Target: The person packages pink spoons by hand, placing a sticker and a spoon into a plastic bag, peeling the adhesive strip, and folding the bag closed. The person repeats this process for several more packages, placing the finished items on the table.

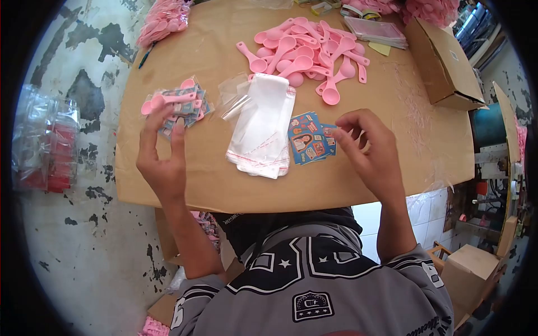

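Note:
My left hand [161, 159] hovers at the near edge of a small pile of clear packets [199, 106], each with a pink spoon and a printed card. Its thumb and forefinger are apart, with nothing gripped between them. On the right, my right hand [371, 148] pinches the edge of a blue printed card [329, 130] at a small fanned stack of cards [307, 143]. Between the hands lies a stack of clear plastic bags [260, 126] with white and red-marked edges. Beyond it spreads a heap of loose pink measuring spoons [302, 50].
A bag of pink spoons [164, 22] and a pen [146, 56] lie at the far left of the brown-covered table [210, 173]. An open cardboard box [443, 63] stands at the right edge. Near the back are a flat clear case [375, 32] and tape rolls [370, 15].

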A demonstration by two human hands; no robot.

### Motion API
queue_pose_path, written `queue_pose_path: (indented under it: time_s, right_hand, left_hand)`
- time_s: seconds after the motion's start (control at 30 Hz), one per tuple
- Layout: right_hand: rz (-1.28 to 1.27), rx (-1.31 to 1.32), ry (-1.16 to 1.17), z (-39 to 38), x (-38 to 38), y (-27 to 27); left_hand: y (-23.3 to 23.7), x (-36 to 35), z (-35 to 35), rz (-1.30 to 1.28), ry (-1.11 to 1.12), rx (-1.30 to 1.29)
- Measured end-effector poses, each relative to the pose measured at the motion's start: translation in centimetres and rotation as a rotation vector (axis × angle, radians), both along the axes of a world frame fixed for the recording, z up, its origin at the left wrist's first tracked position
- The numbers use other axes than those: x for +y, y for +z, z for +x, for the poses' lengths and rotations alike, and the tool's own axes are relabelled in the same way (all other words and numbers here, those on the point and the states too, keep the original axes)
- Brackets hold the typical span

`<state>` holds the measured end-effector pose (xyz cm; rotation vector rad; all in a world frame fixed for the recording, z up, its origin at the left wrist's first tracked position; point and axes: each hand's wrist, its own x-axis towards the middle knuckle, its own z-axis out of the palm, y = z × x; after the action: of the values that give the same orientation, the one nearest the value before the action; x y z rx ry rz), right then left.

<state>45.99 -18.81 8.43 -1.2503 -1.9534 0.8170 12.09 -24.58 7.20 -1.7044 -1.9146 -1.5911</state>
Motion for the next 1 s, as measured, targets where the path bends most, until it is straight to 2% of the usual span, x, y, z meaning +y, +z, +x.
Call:
queue_pose_path:
  time_s: [0.03,0.13,0.23,0.37,0.43,0.53,0.67,0.77,0.8,0.9,1.0]
  right_hand:
    - [-0.015,-0.066,-0.016,-0.3,-0.1,-0.5]
    - [0.042,-0.255,-0.082,-1.5,-0.8,-3.0]
    - [0.111,-0.392,-0.120,-3.1,-1.5,-3.3]
    - [0.082,-0.425,-0.112,-3.1,-1.2,-3.6]
    - [0.006,-0.332,-0.092,-2.5,-0.7,-3.3]
    - [-0.131,-0.151,-0.097,-1.5,-0.2,-3.6]
    - [-0.205,0.114,-0.120,-0.6,0.3,-3.8]
    - [0.082,-0.068,-0.230,-0.4,0.4,-2.5]
    - [0.057,-0.025,-0.238,-0.7,0.1,-1.8]
    - [-0.242,0.432,-0.086,-1.3,-0.5,-1.9]
    - [-0.420,0.538,-0.036,-2.9,-1.5,-1.3]
  left_hand:
    - [-1.0,-0.5,0.1,-0.016,0.018,-0.059]
    - [-2.0,-1.6,2.4,-0.444,0.016,-0.306]
    - [-1.7,-0.4,5.6,-0.556,-0.055,-0.365]
    - [-2.5,1.0,6.5,-0.480,-0.130,-0.507]
    - [-2.3,1.0,6.3,-0.480,-0.159,-0.585]
    - [-3.1,1.2,6.2,-0.198,-0.343,-0.906]
    - [-2.3,0.5,6.4,-0.182,-0.489,-1.151]
    - [-2.2,0.5,7.1,-0.176,-0.509,-1.272]
    - [-2.2,0.5,7.2,-0.185,-0.499,-1.276]
    - [-2.4,0.5,7.3,-0.217,-0.473,-1.278]
    - [-2.3,0.4,7.7,-0.210,-0.478,-1.273]
